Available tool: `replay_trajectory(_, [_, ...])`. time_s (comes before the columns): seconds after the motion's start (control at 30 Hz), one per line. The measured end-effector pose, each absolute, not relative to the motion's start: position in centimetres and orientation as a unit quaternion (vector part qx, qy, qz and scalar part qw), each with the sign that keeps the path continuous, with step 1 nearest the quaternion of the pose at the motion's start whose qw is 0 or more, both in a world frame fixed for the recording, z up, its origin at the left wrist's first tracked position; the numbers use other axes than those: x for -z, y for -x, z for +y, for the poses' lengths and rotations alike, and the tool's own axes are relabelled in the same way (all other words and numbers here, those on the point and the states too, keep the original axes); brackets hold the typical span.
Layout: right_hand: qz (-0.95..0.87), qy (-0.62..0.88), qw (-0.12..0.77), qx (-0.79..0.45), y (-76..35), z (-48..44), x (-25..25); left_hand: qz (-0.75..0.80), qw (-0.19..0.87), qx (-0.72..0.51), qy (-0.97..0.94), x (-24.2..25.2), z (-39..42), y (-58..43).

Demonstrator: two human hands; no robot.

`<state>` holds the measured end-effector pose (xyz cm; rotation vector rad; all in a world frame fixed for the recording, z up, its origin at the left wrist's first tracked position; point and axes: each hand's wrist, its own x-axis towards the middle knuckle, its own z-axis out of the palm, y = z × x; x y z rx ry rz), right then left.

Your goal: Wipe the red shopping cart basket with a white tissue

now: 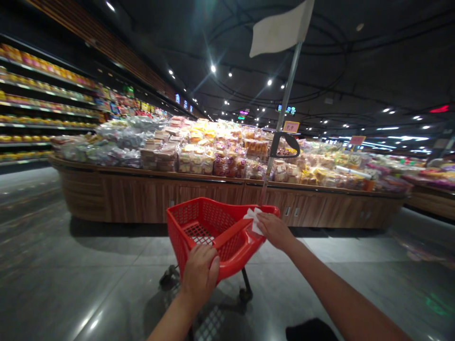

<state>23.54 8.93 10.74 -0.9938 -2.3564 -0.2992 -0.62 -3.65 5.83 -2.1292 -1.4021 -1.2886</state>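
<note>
A red plastic shopping cart basket [199, 222] stands in front of me on small wheels. My left hand [199, 274] is closed around its near rim at the left. My right hand [273, 230] rests on the right rim, fingers pressed on a crumpled white tissue [253, 217]. A thin metal pole [284, 104] rises from the cart's right corner, with a black handle loop [284, 144] partway up and a white flag [280, 31] at the top. The basket looks empty inside.
A long wooden display island [149, 192] piled with packaged bread and baked goods [213, 147] crosses the aisle just beyond the cart. Stocked shelves [35, 109] line the left wall. Glossy grey floor [71, 274] spreads left and right. A dark object [311, 330] sits at the bottom edge.
</note>
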Motion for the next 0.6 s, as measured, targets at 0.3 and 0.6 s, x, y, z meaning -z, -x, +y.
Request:
replay_trajectory(0.3, [-0.966,0.220,0.132,0.014,-19.0,7.4,-13.8,-0.573,0.177,0.322,0.733,-7.7,-4.7,-3.9])
replay_trajectory(0.6, [-0.956,0.271,0.105,-0.034,-19.1,9.5,-14.8,-0.567,0.224,0.344,0.714,-7.2,-4.5,-2.9])
